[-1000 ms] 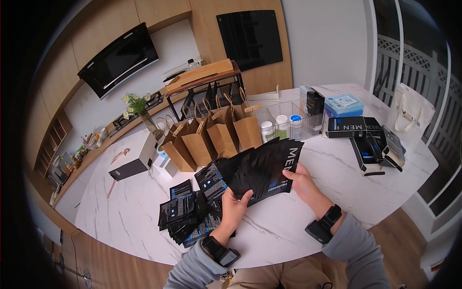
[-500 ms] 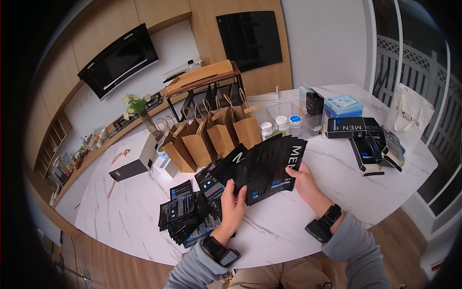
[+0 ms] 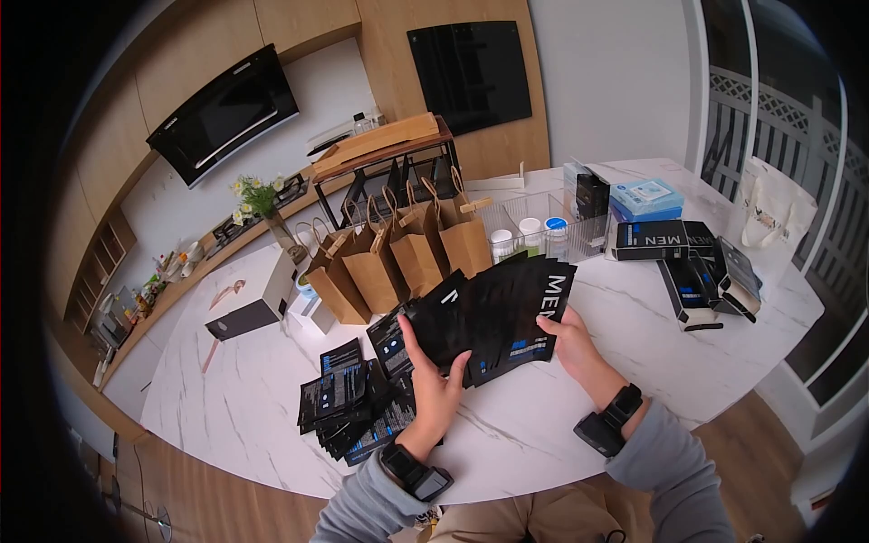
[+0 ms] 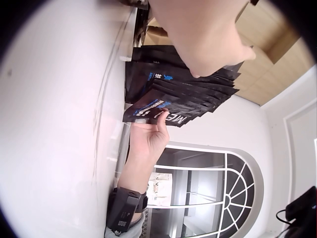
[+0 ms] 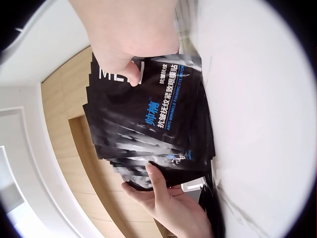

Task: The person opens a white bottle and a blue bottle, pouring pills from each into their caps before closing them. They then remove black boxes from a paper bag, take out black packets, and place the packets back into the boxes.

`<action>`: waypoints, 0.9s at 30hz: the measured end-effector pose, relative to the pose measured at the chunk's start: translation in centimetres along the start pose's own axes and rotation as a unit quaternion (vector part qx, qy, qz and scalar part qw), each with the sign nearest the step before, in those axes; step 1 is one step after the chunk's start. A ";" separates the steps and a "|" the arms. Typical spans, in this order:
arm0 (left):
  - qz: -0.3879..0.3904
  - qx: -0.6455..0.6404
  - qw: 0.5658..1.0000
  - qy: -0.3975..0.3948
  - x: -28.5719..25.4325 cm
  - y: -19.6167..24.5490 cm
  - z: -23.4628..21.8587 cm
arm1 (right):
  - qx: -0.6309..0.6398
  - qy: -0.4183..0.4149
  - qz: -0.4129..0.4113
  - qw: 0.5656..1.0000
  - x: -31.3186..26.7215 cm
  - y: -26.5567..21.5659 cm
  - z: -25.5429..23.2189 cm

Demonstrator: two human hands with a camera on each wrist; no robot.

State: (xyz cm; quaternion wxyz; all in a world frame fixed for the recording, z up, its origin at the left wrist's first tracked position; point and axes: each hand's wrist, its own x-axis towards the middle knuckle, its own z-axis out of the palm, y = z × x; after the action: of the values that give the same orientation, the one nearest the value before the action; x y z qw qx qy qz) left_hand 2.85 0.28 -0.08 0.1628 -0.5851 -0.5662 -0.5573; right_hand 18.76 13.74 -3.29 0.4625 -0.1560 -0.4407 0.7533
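A fanned stack of black eye patch packets [image 3: 511, 317], lettered "MEN", is held up above the table between both hands. The right hand [image 3: 579, 348] grips its right end, thumb [image 5: 132, 74] across the front packet. At the fan's left edge is the left hand [image 3: 437, 389], its thumb in front of the packets and its index finger stretched up along the side. In the right wrist view the left hand [image 5: 173, 206] has the packet edges between thumb and fingers. More black packets [image 3: 348, 403] lie in a loose pile left of the left hand.
Several brown paper bags [image 3: 416, 244] stand behind the packets. A clear bin [image 3: 588, 231] with white bottles is at the back. Opened black boxes [image 3: 692, 290] and blue boxes [image 3: 647, 199] sit at the right. A white-and-grey box [image 3: 252, 294] is at the left.
The fan has shifted slightly and its left-hand packets have spread. The left hand's thumb and index finger have parted, the index finger moving up along the edge. The right hand stays nearly in place.
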 end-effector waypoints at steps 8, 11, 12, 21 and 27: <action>-0.181 -0.289 0.940 0.028 -0.8 -1.4 1.4 | -0.010 0.030 -0.013 0.999 -0.1 -0.2 0.2; -0.244 -0.255 0.931 -0.091 -1.7 -2.3 0.9 | -0.005 0.028 -0.019 0.999 -0.1 -0.1 0.1; -0.243 -0.255 0.931 -0.091 -1.8 -2.3 0.7 | -0.005 0.028 -0.020 0.999 -0.1 -0.2 0.1; -0.278 -0.254 0.920 -0.112 -1.8 -2.5 0.8 | 0.002 0.021 -0.010 1.000 0.1 0.0 -0.2; -0.287 -0.283 0.908 -0.118 -1.7 -2.4 0.7 | 0.008 0.011 -0.006 1.000 0.0 -0.2 0.0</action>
State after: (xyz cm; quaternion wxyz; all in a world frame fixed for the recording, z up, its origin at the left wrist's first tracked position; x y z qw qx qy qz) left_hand 1.63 0.74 -2.79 -0.2444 -0.4806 -0.5434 -0.6434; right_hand 18.93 13.78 -3.14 0.4725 -0.1579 -0.4307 0.7525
